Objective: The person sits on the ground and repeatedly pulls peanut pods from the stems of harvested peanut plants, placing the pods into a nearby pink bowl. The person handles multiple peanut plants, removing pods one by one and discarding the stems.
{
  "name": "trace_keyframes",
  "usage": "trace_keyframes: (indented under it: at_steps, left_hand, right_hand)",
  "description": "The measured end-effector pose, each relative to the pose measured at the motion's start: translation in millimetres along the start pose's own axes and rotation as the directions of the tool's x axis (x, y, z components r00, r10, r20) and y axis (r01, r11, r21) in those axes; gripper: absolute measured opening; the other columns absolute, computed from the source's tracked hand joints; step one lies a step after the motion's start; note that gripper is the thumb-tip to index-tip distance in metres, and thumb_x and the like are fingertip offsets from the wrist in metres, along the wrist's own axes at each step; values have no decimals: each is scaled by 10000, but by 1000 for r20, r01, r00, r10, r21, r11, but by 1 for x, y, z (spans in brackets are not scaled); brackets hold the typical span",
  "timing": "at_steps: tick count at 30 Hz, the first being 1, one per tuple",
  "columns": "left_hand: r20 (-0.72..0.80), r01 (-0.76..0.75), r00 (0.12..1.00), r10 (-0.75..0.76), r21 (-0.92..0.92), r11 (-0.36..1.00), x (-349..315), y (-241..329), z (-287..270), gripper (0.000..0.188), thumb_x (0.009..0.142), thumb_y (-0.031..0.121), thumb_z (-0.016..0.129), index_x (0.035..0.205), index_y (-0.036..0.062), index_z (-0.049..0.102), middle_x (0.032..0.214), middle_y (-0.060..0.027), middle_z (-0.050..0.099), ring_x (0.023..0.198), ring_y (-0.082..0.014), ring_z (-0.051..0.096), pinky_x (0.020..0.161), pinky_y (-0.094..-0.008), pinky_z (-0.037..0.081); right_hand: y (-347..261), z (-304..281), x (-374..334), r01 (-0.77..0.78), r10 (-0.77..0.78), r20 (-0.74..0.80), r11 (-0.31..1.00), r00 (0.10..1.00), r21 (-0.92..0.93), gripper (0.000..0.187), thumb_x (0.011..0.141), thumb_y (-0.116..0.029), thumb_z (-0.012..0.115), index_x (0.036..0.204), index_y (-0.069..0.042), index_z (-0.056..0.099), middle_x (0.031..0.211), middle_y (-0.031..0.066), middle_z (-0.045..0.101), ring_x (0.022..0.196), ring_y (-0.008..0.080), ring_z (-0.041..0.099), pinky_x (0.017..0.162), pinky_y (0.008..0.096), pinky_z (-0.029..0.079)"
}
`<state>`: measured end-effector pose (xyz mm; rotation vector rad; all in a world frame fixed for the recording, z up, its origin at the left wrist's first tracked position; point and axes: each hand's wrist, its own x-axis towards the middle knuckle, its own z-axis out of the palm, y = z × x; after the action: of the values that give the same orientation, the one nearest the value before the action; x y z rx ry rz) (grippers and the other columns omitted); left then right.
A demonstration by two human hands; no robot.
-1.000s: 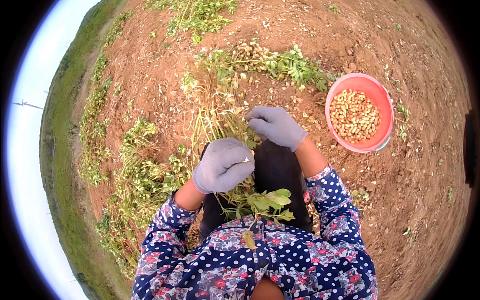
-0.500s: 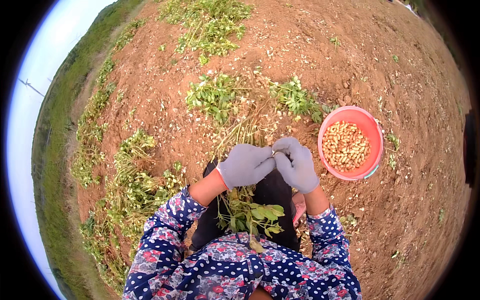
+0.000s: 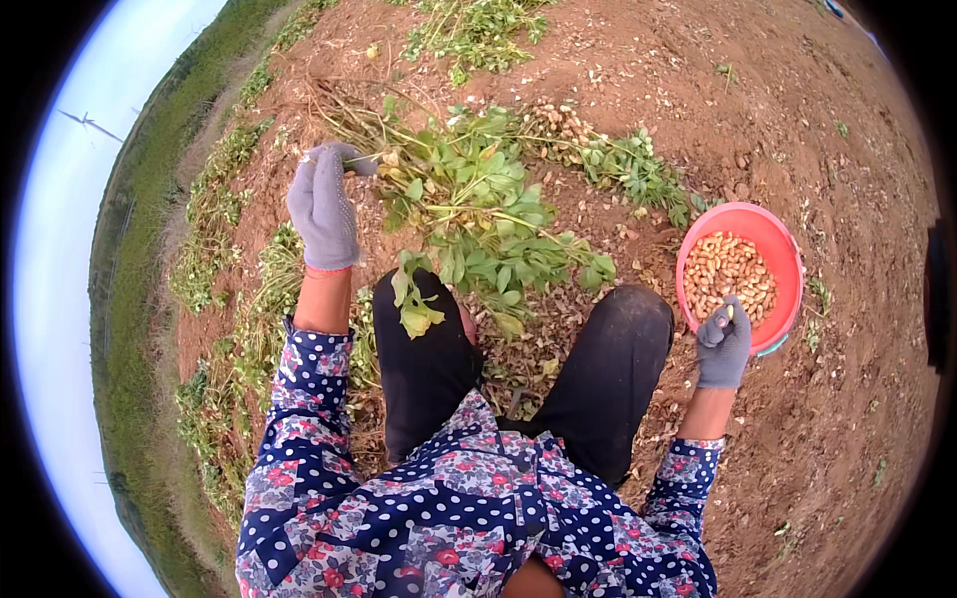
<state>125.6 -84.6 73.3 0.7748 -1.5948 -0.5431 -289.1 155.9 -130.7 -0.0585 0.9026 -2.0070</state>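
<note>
My left hand, in a grey glove, is raised at the left with its fingers closed on the stems of a leafy peanut plant. The plant's green, partly yellowing leaves hang to the right, in front of my knees. At the right, my gloved right hand is over the near rim of a pink bucket. Its fingers are curled, with a small pale peanut at the fingertips. Many peanuts lie inside the bucket.
Another pulled plant lies ahead, with a cluster of pods at its left. More plants lie farther off. A row of cut vines runs along the left. Reddish soil spreads to the right.
My hands have moved apart from in front of my lap. The left has swung up and left with the plant, off my lap; the right has reached to the bucket.
</note>
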Motion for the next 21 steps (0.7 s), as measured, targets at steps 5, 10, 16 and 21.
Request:
trace_keyframes:
  at_steps: [5, 10, 16, 21]
  left_hand:
    - [-193, -8, 951, 241, 766, 643, 41, -47, -173, 305, 968, 248, 553, 1130, 13, 658, 1000, -99, 706, 887, -162, 656, 827, -308, 505]
    - [-508, 495, 853, -118, 718, 489, 27, -50, -289, 708, 894, 289, 600, 1466, -18, 317, 1181, -202, 649, 1034, -263, 654, 898, -350, 497]
    - [156, 343, 913, -378, 209, 916, -23, -44, -67, 356, 940, 78, 587, 1267, -55, 551, 1025, -114, 684, 898, -152, 660, 833, -280, 527]
    - [573, -36, 797, -189, 358, 933, -32, -43, 64, 253, 854, 111, 656, 1092, 27, 658, 886, -101, 726, 788, -157, 703, 716, -282, 537]
  right_hand:
    - [-20, -82, 14, 36, -34, -202, 999, 979, 5, 135, 970, -215, 548, 1012, -95, 595, 712, -23, 561, 496, 73, 441, 429, 214, 333]
    - [-39, -91, 29, 142, -174, -419, 984, 891, -107, 115, 934, -192, 629, 981, -91, 600, 733, -3, 547, 522, 61, 436, 427, 181, 307]
    - [-45, -65, 60, 234, -313, -436, 946, 844, -224, 134, 923, -225, 662, 898, -114, 590, 637, -42, 440, 446, 44, 323, 393, 201, 215]
    - [-34, -33, 99, 288, -340, -421, 940, 841, -183, 116, 925, -209, 647, 947, -108, 596, 590, -46, 398, 445, 43, 316, 391, 198, 224]
